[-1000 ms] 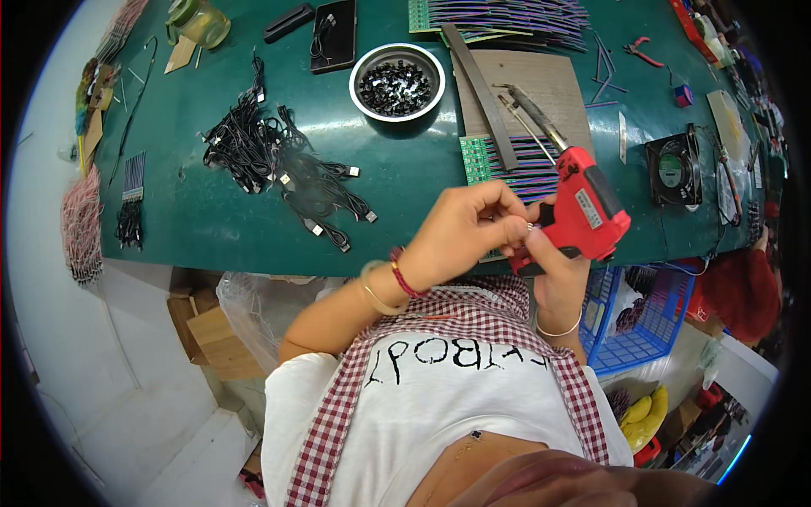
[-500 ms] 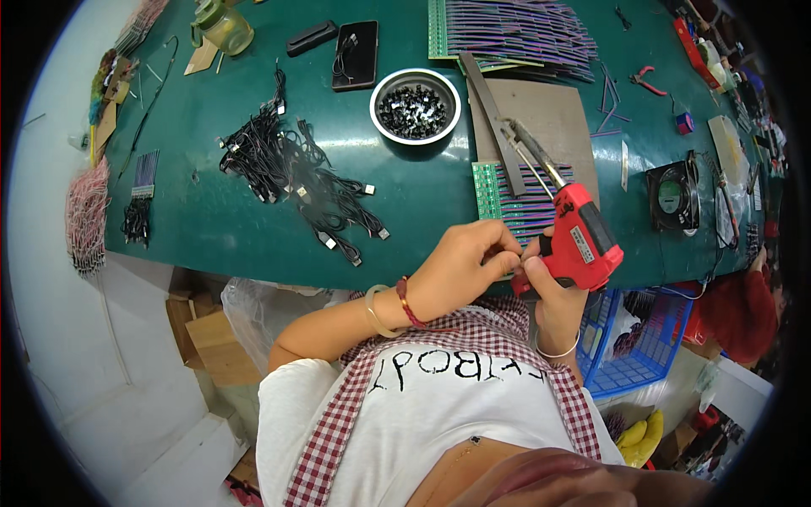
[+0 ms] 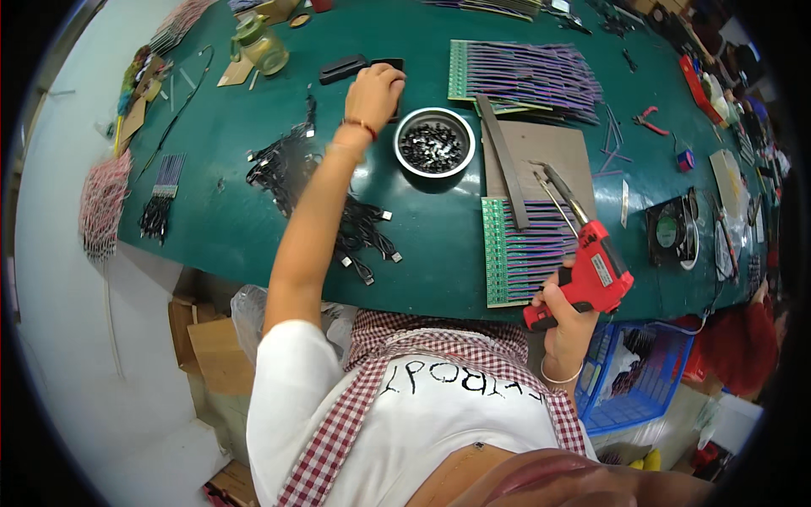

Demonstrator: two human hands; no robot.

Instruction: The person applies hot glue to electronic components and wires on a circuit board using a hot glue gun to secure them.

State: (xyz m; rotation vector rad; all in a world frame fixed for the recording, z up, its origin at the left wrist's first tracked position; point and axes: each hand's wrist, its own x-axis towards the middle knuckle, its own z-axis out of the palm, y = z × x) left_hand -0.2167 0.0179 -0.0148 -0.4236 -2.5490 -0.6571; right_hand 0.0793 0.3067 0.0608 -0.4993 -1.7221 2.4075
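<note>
In my right hand [image 3: 568, 328] is a red soldering gun [image 3: 601, 269], gripped by its handle. Its long metal tip points away from me, over brown cardboard [image 3: 564, 148]. Beneath and beside the gun lies a green circuit board panel [image 3: 497, 253] with rows of purple and black wires. My left arm stretches across the table. My left hand [image 3: 374, 95] is over a dark phone [image 3: 390, 66], its fingers curled down; whatever they hold is hidden. Right of that wrist stands a metal bowl [image 3: 406, 160] of small black and silver parts. Under my forearm lie black USB cables [image 3: 359, 221].
A grey metal bar [image 3: 503, 160] lies across the cardboard and the panel. More wired boards [image 3: 528, 76] are stacked behind. At the right are red pliers [image 3: 649, 121] and a black fan [image 3: 672, 228]. A green-lidded jug [image 3: 263, 49] stands far left. A blue crate [image 3: 638, 393] sits below the table edge.
My left hand has left the spot beside my right hand and reached far forward to the phone. The soldering gun stays in my right hand, slightly lower in view.
</note>
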